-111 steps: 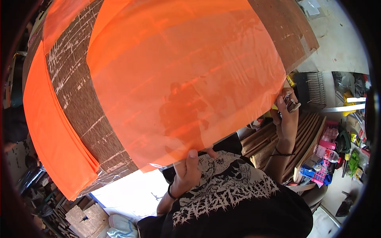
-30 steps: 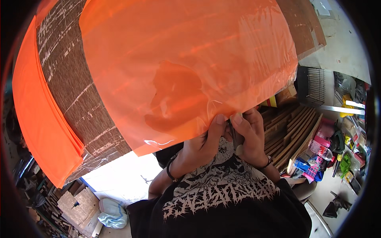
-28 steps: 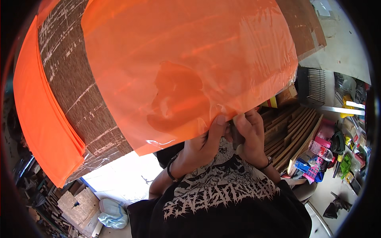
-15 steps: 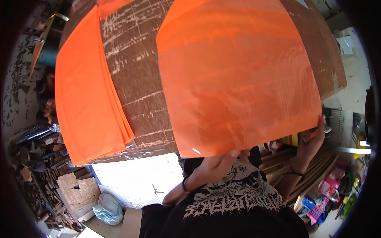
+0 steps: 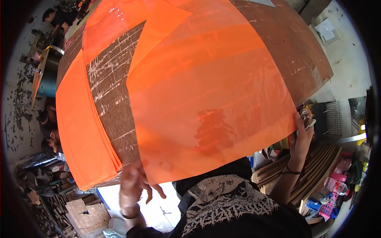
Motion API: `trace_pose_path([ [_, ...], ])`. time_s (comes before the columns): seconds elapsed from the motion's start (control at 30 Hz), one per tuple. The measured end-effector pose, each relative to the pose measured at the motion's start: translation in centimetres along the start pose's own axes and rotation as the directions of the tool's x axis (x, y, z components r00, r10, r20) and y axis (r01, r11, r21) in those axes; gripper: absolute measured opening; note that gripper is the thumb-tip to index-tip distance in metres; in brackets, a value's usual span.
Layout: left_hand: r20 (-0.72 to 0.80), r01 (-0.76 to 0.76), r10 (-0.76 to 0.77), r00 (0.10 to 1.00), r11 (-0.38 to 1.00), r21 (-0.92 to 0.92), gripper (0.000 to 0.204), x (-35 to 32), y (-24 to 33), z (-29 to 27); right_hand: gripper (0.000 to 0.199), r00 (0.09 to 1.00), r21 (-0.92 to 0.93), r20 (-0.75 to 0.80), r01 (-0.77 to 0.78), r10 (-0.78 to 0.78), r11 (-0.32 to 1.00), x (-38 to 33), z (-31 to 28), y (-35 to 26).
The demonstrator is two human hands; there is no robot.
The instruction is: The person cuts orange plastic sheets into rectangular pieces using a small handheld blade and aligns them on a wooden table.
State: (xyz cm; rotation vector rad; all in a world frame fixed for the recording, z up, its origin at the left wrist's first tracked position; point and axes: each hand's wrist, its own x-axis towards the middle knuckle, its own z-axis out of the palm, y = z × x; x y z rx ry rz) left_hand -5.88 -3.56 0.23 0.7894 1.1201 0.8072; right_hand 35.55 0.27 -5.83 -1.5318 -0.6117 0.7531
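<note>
A large orange sheet (image 5: pixel 206 99) with a glossy, see-through layer over it covers the middle of the brown board and hangs over its near edge. My left hand (image 5: pixel 133 184) is at the sheet's near left corner, fingers spread, with nothing visible in them. By the right corner, my right hand (image 5: pixel 303 129) is closed around a small dark tool (image 5: pixel 307 118) with a pale metal tip; its exact kind is unclear. The same hand touches the sheet's edge. To the left lies a stack of folded orange cloth (image 5: pixel 83 123).
The worn brown board (image 5: pixel 113 87) fills the far side. Wooden strips (image 5: pixel 317 166) and a pink basket (image 5: pixel 327 208) are low at right. Scrap wood (image 5: pixel 85 214) is heaped at lower left. Other people (image 5: pixel 59 20) are at the far left.
My left hand has gone left from the middle of the sheet's near edge to its left corner, and its fingers have spread. The sheet and my right hand now appear further left in view.
</note>
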Motion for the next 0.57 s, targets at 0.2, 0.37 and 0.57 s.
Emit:
trace_pose_path([
  [0.2,-0.087,0.151,-0.123,0.989,0.809,0.569,0.04,9.5,8.5,-0.8,0.015,0.991,0.021,0.13,-0.007,0.004,1.0,0.0,0.2,-0.6],
  [0.37,-0.006,-0.063,0.096,0.995,0.695,0.716,0.033,17.2,12.0,-1.6,0.015,0.988,0.001,0.153,-0.011,0.011,1.0,-0.6,0.0,-0.6],
  [0.57,0.122,-0.223,0.585,0.802,0.103,0.969,0.054,24.9,13.4,-5.7,0.02,0.978,0.016,0.206,-0.006,0.003,1.0,-0.2,0.2,0.3],
])
